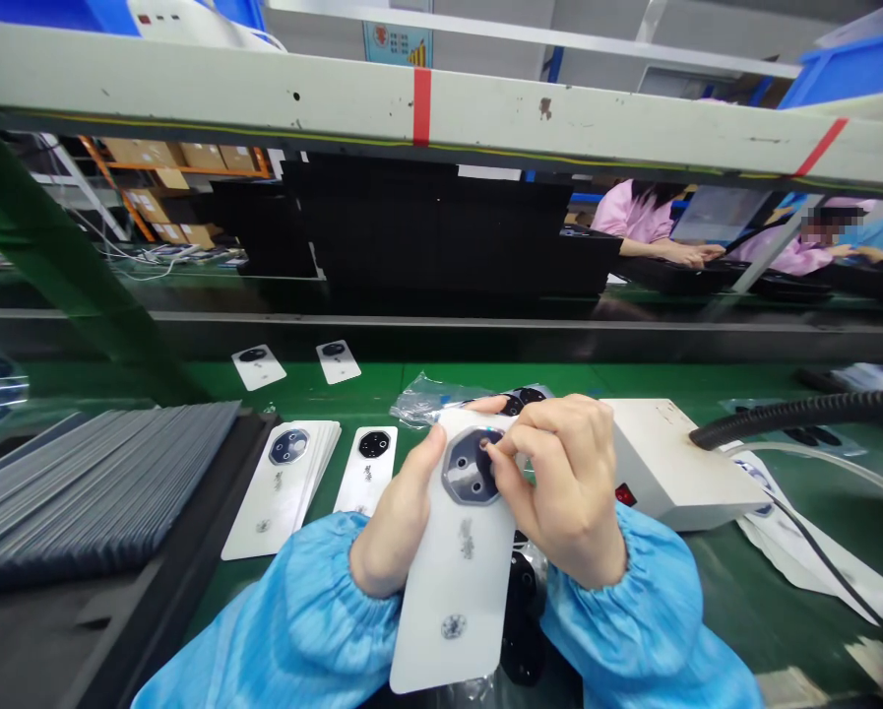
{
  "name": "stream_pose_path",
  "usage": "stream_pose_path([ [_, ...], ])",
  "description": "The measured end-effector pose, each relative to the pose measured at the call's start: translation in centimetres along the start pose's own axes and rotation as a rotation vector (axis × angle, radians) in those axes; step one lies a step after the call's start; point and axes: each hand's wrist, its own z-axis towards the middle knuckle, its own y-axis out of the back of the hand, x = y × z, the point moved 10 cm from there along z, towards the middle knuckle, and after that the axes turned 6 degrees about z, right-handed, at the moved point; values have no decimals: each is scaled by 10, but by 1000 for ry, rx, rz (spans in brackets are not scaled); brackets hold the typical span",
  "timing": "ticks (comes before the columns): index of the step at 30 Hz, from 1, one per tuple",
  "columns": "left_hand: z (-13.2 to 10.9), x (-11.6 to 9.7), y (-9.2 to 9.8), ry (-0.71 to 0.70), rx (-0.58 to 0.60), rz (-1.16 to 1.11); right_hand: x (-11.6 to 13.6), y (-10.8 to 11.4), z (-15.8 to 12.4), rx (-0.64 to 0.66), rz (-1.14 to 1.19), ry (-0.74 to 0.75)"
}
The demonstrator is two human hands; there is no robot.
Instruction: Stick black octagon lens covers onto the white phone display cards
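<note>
My left hand [401, 512] grips a white phone back cover [448, 581] by its upper left edge and holds it up, tilted, with a dark octagonal camera plate near the top. Thumb and forefinger of my right hand [570, 483] are pinched together over the right side of that camera plate [467, 473]. Something dark shows at those fingertips, too covered to name. Left of my hands lie a fanned stack of similar white covers [260, 502] and a single white cover [363, 478]. Black camera-lens pieces [522, 611] lie partly hidden below my hands.
A rack of grey sheets [108, 492] stands at the left. At the right are a white box [677, 468] with a red switch and a black flexible hose [802, 418]. A clear plastic bag [430, 399] and two white cards [259, 366] lie farther back. Co-workers in pink sit beyond.
</note>
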Motion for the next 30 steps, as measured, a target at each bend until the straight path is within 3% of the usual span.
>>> stream_pose_path([
  [3, 0, -2, 5, -2, -24, -19, 2, -1, -1, 14, 26, 3],
  [6, -3, -2, 5, -5, 3, 4, -10, -5, -3, 51, 139, -109],
  [11, -7, -3, 5, -64, 33, 197, -25, -9, -5, 97, 270, -229],
  [22, -10, -2, 1, -80, 85, 336, -21, -4, -1, 107, 250, -179],
  [30, -9, 0, 4, -57, 79, 343, -5, -2, -1, 41, 86, 1],
])
